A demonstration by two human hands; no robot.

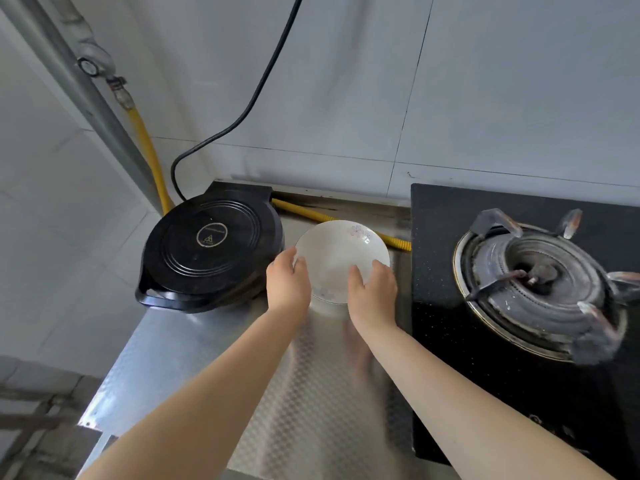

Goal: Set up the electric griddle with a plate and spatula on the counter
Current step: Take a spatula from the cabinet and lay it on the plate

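Note:
A round black electric griddle [207, 251], lid closed, sits at the back left of the steel counter [214, 341], its black cord [249, 109] running up the wall. A white plate [341, 252] with faint pink flowers is just right of the griddle, low over or on the counter. My left hand [288, 284] grips its near-left rim and my right hand [372, 292] grips its near-right rim, thumbs over the edge. No spatula is in view.
A black gas stove [450, 323] with a round burner [540, 285] fills the right side. A yellow gas hose [149, 147] comes down the wall corner and runs along the back behind the plate. The counter's left edge drops off near the griddle.

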